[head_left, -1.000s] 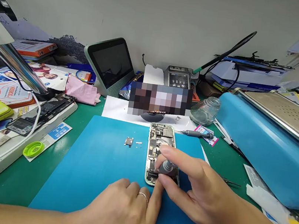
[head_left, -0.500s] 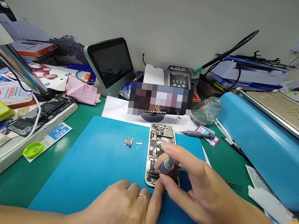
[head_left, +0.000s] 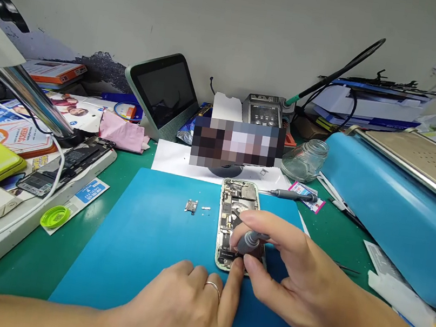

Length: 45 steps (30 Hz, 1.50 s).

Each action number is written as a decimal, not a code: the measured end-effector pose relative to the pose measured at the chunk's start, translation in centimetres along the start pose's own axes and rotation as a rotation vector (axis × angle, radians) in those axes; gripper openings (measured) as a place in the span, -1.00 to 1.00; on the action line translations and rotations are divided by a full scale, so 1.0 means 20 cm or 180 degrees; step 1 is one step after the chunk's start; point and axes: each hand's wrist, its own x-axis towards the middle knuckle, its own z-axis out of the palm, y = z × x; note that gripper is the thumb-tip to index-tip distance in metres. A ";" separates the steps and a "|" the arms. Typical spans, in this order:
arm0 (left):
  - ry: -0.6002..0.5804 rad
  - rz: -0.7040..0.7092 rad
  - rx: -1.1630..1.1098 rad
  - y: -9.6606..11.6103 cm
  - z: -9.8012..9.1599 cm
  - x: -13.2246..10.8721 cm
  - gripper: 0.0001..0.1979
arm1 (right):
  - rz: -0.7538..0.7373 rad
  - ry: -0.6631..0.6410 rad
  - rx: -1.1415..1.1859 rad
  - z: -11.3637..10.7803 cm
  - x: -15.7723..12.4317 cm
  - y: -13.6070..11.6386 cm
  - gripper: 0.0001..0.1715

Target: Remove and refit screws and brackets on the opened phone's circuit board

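Observation:
An opened phone point(head_left: 235, 210) with its circuit boards exposed lies lengthwise on a blue mat point(head_left: 149, 240). My right hand point(head_left: 286, 277) pinches a small grey screwdriver point(head_left: 248, 240) upright over the phone's near end, index finger resting on its cap. My left hand point(head_left: 184, 306), with a ring on one finger, lies on the mat with its fingers together and one fingertip pressed against the phone's near edge. A tiny part point(head_left: 191, 206) and a small white piece point(head_left: 206, 208) lie on the mat left of the phone.
A second screwdriver point(head_left: 291, 195) and a glass jar point(head_left: 304, 160) sit behind the phone. A large blue machine point(head_left: 391, 211) fills the right side. A smart display point(head_left: 163, 92), pink cloth point(head_left: 122, 133), green cap point(head_left: 53, 215) and another dismantled phone point(head_left: 66, 162) lie at the left.
My right hand and the screwdriver have shifted slightly toward the phone's near end. The view has drifted a little. My left hand stays in place.

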 end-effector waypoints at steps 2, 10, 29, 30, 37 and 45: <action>0.0016 0.0042 0.0015 0.00 0.00 0.00 -0.23 | -0.0018 -0.0014 0.0065 -0.01 0.00 0.00 -0.23; -0.0028 0.0090 -0.0092 -0.01 0.01 0.00 -0.27 | -0.0017 0.0036 0.0102 -0.01 0.01 -0.03 -0.25; -0.0210 -0.0070 -0.0362 -0.01 -0.03 -0.01 -0.38 | -0.0077 0.0152 0.0430 -0.02 0.02 0.00 -0.27; -0.0196 -0.0080 -0.0362 -0.01 -0.03 -0.01 -0.40 | -0.0118 0.0150 0.0441 -0.02 0.02 0.00 -0.26; -0.0093 -0.0068 -0.0355 -0.01 -0.03 0.00 -0.40 | -0.0141 0.0124 0.0410 -0.02 0.02 0.00 -0.24; 0.0073 -0.0089 -0.0319 -0.02 -0.03 0.01 -0.36 | -0.0156 0.0119 0.0415 -0.03 0.01 0.01 -0.22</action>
